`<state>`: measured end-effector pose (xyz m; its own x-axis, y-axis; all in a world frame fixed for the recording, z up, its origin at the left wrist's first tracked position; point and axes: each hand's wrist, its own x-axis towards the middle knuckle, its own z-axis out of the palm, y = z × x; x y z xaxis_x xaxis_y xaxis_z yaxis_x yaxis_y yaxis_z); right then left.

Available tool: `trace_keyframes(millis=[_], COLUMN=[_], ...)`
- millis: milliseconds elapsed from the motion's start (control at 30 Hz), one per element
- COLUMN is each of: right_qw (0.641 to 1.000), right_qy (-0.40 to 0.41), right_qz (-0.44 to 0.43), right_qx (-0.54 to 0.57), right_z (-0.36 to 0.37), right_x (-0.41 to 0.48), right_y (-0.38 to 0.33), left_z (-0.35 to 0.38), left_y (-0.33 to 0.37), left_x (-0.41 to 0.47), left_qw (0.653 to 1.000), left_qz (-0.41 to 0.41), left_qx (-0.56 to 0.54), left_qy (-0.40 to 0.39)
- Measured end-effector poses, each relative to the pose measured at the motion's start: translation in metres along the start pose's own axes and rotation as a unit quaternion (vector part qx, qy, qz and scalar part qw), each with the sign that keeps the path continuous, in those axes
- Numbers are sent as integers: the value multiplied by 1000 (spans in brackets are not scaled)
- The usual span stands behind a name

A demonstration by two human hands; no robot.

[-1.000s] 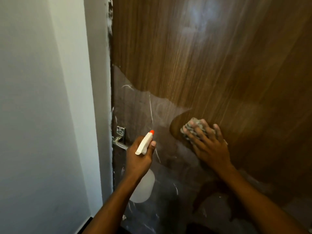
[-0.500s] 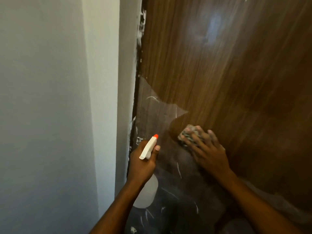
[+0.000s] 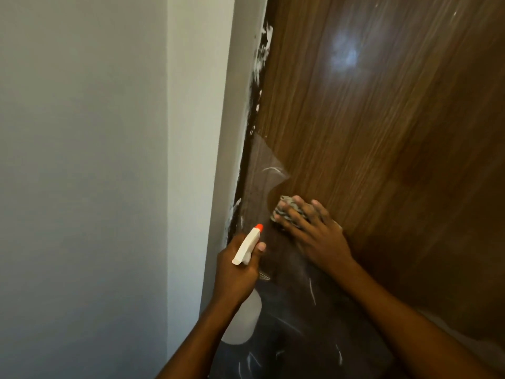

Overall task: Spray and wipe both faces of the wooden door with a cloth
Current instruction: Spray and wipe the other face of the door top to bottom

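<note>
r hand (image 3: 314, 231) presses cloth (image 3: 287, 212) flat on door (image 3: 382, 132); unwiped wood runs up & right of it. l hand (image 3: 237, 269) grips spray bottle (image 3: 247, 247), nozzle aimed up at door.

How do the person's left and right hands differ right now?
The left hand curls round the white spray bottle with the orange nozzle; the right hand lies flat with spread fingers. The left hand sits lower in view; the right hand presses the grey cloth against the brown wooden door. Both are bare.
</note>
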<state>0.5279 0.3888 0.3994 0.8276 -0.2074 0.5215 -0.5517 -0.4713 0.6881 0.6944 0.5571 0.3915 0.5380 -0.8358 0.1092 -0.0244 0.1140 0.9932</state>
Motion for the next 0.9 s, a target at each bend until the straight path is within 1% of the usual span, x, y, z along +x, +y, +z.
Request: trace_keyframes(millis=[33,100,167,200,267,300,367,433,500,567,633,667,733,767,867,900], right_qw=[999,993,984,982,984,986,992,999,999,997,996,996,998,999,999,998], right_qy=[22,60,68,74,81,74,55,8,-35,-58,-58,-53,-44,-37,-45,-60], right_qz=[23,104,167,174,160,150,116,48,-14,-50,-68,-67,-34,-13,14,10], right_qx=[-3,-3,-4,-1,5,6,6,-13,-20,2,10,5,-3,-4,-3,-2], right_z=[-4,-16,-25,-26,-19,-12,5,23,31,31,25,21,12,9,9,11], right_x=[-5,9,50,76,124,143,161,148,112,72,44,36,33,37,63,72], right_y=[7,22,31,32,24,17,-3,-27,-45,-51,-43,-35,-22,-19,-32,-41], left_z=[-1,-7,-13,-15,-20,-23,-30,-38,-42,-48,-56,-59,-62,-63,-59,-57], left_y=[-2,2,1,2,3,2,4,5,1,-3,-6,-7,-10,-12,-19,-20], left_x=[2,7,13,15,21,24,26,25,24,25,26,25,23,23,24,23], left_qw=[1000,999,999,999,999,999,993,988,992,997,997,995,991,991,998,998], left_qz=[6,16,32,42,35,47,115,147,121,67,70,91,126,124,57,43], left_qx=[-8,-28,-26,-3,7,7,33,39,35,28,22,29,48,49,11,23], left_qy=[-1,4,0,-5,-3,0,2,7,8,2,4,7,10,13,28,32])
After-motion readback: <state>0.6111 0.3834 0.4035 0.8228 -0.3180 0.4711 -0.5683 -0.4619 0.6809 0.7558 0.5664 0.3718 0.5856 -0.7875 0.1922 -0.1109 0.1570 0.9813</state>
